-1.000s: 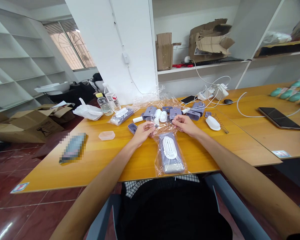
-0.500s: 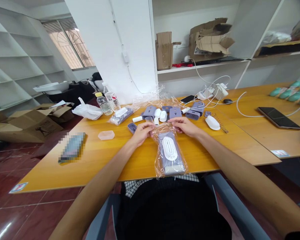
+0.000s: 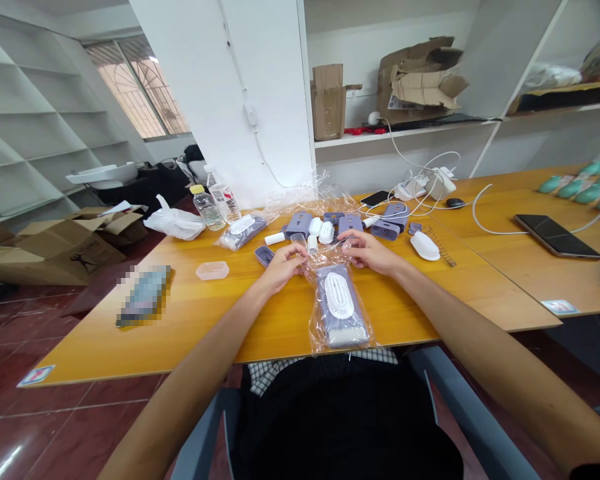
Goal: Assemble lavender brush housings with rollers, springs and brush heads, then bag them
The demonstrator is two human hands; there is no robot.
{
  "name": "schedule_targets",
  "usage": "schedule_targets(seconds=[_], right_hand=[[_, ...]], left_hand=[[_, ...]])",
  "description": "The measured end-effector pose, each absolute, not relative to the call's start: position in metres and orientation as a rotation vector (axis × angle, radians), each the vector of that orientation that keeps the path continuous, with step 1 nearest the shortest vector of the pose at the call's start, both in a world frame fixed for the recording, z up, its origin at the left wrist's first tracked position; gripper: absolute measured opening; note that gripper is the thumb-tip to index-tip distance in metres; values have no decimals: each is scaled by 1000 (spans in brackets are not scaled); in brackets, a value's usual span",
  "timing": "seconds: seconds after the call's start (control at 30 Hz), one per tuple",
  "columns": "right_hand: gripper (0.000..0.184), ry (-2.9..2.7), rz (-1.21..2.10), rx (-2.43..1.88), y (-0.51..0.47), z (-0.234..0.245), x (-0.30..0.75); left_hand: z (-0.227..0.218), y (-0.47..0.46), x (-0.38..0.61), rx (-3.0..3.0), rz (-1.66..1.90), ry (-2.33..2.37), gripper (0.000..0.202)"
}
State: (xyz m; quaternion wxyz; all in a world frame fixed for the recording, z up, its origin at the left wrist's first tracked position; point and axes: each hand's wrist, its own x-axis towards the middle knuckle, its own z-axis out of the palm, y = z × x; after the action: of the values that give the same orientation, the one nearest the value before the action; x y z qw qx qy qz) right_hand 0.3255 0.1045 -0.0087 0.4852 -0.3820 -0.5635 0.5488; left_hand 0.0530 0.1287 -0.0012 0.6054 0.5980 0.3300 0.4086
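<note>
A clear plastic bag (image 3: 316, 319) lies near the table's front edge. Inside it sits a purple-grey case (image 3: 356, 300) with a white oval brush head (image 3: 339, 296) on top. My left hand (image 3: 284, 267) pinches the bag's far end at its left corner. On the opposite corner, my right hand (image 3: 366, 252) is closed on the same end of the film. Just beyond my hands lie several purple-grey case parts (image 3: 299, 224) and white brush pieces (image 3: 326, 232). A second bagged case (image 3: 245, 232) rests further left.
A pale pink tray (image 3: 213, 270) and a pixelated object (image 3: 147, 293) lie at left. Two bottles (image 3: 209, 208) and a white bag (image 3: 177, 223) stand behind. On the right are a white oval part (image 3: 425, 246), a spring (image 3: 441, 247), white cables (image 3: 430, 200) and a tablet (image 3: 555, 235).
The film at the bag's far end, stretched between my hands before, now looks looser and more crumpled. My right fingers have shifted slightly. The bagged case stays nearly in place.
</note>
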Motion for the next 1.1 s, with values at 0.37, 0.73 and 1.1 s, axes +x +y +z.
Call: schedule_targets(seconds=[0.37,0.73,1.1], right_hand=[[17,-1402,1366,-945,111,-14,326],[22,-1351,1404,-909,108,-8,324],[19,-1303,1454,-939,107,-5,327]], left_hand=[[-4,133,50,1487,943,736,31],[-2,138,51,1467,976,741,33],[-3,140,51,1424,1016,782,28]])
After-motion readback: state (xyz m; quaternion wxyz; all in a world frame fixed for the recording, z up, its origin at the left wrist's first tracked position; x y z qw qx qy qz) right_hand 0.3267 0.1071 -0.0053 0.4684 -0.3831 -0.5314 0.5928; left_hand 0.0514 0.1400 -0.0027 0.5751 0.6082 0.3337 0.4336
